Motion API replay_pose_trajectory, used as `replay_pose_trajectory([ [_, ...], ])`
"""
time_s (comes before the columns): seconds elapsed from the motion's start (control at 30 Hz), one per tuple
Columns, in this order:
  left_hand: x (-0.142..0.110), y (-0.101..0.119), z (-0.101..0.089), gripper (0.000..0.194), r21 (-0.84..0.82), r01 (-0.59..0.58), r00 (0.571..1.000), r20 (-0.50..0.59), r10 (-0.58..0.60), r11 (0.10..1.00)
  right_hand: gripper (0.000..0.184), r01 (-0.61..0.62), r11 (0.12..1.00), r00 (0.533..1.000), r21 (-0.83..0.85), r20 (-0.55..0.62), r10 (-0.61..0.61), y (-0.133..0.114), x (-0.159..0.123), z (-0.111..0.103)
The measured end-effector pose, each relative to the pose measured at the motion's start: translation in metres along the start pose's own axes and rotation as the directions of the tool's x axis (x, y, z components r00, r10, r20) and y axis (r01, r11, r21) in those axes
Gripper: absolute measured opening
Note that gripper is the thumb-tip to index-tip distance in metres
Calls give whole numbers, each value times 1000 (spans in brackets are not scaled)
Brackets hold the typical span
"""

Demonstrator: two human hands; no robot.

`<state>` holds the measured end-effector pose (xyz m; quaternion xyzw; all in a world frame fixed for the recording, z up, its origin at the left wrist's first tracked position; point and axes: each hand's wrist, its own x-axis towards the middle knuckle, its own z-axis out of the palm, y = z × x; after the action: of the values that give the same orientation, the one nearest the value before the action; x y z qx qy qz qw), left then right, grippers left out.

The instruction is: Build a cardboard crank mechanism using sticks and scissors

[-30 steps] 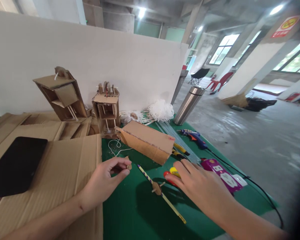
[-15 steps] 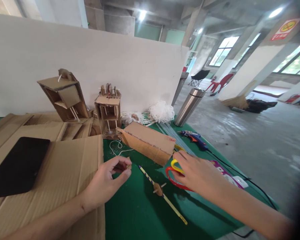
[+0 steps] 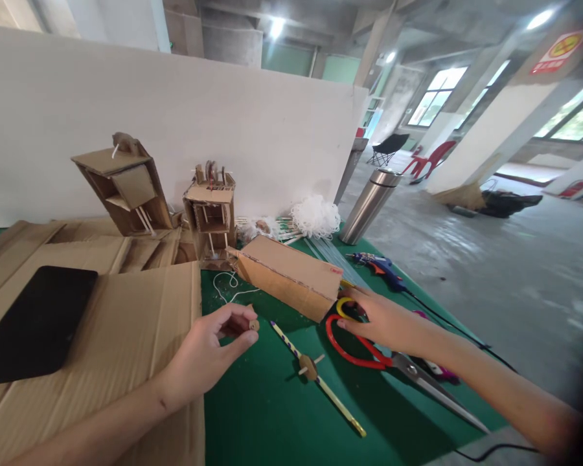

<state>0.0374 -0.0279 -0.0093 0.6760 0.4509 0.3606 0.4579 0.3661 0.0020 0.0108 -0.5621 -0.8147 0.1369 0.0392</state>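
Note:
My left hand pinches a small brown cardboard piece between thumb and fingertips, above the green table. My right hand has its fingers curled at a yellow loop handle, which looks like that of a second pair of scissors, mostly hidden by the hand. Below that hand lies a large pair of scissors with red handles, its blades pointing to the lower right. Between my hands rests a yellow patterned pencil, with a cardboard disc and a short white stick across it.
A cardboard box lies just beyond my hands. Farther back are cardboard models, white string and a steel flask. A blue glue gun with a cord is at right. Left, a black tablet lies on cardboard sheets.
My right hand has shifted slightly up and right, its arm uncovering the red-handled scissors' blades. My left hand keeps its pinch on the cardboard piece, almost unmoved.

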Motion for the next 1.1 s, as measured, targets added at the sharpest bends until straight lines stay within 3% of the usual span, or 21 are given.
replay_pose_trajectory([
  [0.1,1,1,1,12,-23,9,1000,-7,-9,1000,49,-11,994,993,-112,-117,-2,-2,-6,7],
  [0.17,1,1,1,13,-27,13,1000,-10,-13,1000,38,-13,969,978,-246,-203,-38,-11,-14,9],
  [0.23,1,1,1,13,-24,15,1000,-13,-15,1000,23,39,949,970,-314,-217,-112,-27,-23,9],
  [0.4,-1,-1,1,15,7,-3,1000,-17,3,1000,13,277,961,959,-12,63,-276,-74,-35,16],
  [0.47,-1,-1,1,16,22,-11,1000,-19,11,1000,28,290,957,951,10,113,-289,-84,-33,22],
  [0.6,-1,0,1,17,40,-16,1000,-14,17,999,26,314,949,948,14,58,-314,-91,-25,27],
  [0.7,-1,1,1,17,39,-14,1000,-16,15,999,22,281,935,960,217,-63,-274,-96,-16,19],
  [0.8,-1,2,2,18,29,-5,999,-34,6,1000,24,263,783,963,564,-207,-174,-107,-3,15],
  [0.87,0,2,2,17,24,-5,999,-51,6,1000,26,285,580,955,763,-279,-102,-115,8,19],
  [0.97,0,2,2,15,18,-7,998,-67,8,1000,24,335,297,939,894,-342,-28,-124,21,32],
  [1.03,0,3,2,15,19,-12,998,-67,13,1000,23,354,211,934,911,-358,-24,-127,26,41],
  [1.1,0,3,2,16,22,-11,998,-67,12,1000,23,355,186,934,916,-354,-37,-128,26,47],
])
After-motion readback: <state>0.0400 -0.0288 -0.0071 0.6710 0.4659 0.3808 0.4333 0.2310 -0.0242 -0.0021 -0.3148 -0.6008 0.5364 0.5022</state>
